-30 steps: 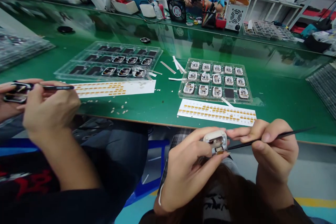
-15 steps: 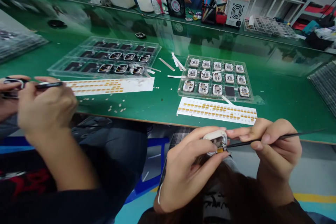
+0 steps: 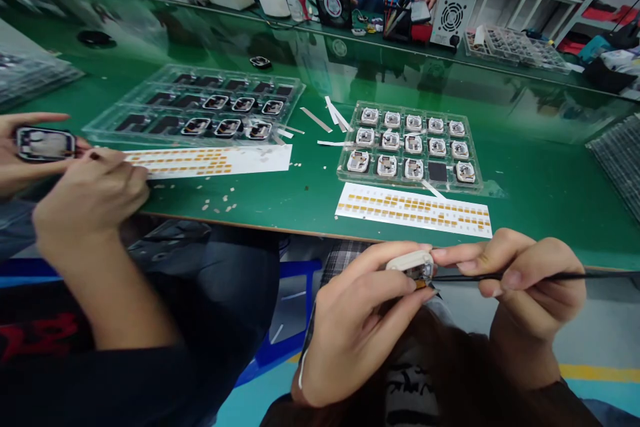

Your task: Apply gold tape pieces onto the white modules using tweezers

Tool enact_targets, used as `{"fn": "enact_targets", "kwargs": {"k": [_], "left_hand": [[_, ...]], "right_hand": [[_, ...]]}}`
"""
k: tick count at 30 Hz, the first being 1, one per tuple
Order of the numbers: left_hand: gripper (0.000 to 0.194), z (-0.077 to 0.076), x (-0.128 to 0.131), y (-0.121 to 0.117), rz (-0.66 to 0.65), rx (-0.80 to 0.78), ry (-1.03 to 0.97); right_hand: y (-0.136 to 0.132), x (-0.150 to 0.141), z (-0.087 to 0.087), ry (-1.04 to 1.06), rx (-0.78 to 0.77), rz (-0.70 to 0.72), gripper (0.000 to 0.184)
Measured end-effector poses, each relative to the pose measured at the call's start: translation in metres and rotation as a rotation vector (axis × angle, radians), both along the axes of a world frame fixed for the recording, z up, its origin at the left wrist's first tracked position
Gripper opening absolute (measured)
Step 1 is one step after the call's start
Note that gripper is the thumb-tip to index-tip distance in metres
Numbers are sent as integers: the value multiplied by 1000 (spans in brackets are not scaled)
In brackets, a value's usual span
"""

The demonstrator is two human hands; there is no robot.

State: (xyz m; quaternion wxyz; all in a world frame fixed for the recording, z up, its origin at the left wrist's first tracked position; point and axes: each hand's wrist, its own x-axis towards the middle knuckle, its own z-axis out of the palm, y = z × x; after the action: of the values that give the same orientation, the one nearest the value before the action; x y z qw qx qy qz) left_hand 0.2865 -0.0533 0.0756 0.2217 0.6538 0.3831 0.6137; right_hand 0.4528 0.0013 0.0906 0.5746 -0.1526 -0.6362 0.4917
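Lower right, the left hand (image 3: 357,340) grips a white case (image 3: 413,260) steadily between thumb and fingers; the right hand (image 3: 533,283) pinches slim tweezers (image 3: 520,276), tips at the case's lower edge; beyond lie an orange-tabbed sheet (image 3: 413,210) and a clear tray (image 3: 341,177)

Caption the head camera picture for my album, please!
Left hand holds a white casing; right hand holds tweezers at it.

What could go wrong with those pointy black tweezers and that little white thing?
The pointed tweezers in the right hand sit very close to the left hand, so a slip might poke its fingers. The tiny amber piece at their tip could fall, because the white module is held out past the table edge.
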Motion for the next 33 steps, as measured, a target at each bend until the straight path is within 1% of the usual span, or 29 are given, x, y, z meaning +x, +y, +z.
{"fn": "enact_targets", "kwargs": {"k": [4, 7, 9, 13, 15, 16, 19, 23, 28, 31, 33], "left_hand": [[47, -1, 1, 1, 13, 22, 9], [45, 0, 2, 1, 30, 31, 23], [43, 0, 2, 1, 46, 37, 37], [39, 2, 1, 0, 70, 33, 66], [37, 4, 1, 0, 83, 28, 85], [36, 5, 0, 0, 91, 28, 101], [30, 7, 0, 0, 116, 46, 156], [22, 11, -2, -2, 124, 28, 211], [21, 12, -3, -3, 121, 18, 226], [22, 13, -3, -2, 127, 29, 229], [23, 13, -3, -1, 127, 29, 224]], "right_hand": [[1, 3, -1, -26, 36, 46, 23], [3, 6, -2, -46, 105, 79, 28], [3, 8, -2, -74, 138, 66, 30], [3, 10, 0, -136, 160, 36, 27], [3, 11, 2, -135, 173, 77, 21], [3, 11, 3, -133, 159, 98, 18], [2, 11, 7, -130, 99, 136, 21], [2, 11, 10, -141, 140, 158, 18], [3, 11, 11, -174, 110, 173, 17], [4, 12, 13, -174, 127, 176, 17], [4, 11, 14, -165, 49, 136, 11]]}}
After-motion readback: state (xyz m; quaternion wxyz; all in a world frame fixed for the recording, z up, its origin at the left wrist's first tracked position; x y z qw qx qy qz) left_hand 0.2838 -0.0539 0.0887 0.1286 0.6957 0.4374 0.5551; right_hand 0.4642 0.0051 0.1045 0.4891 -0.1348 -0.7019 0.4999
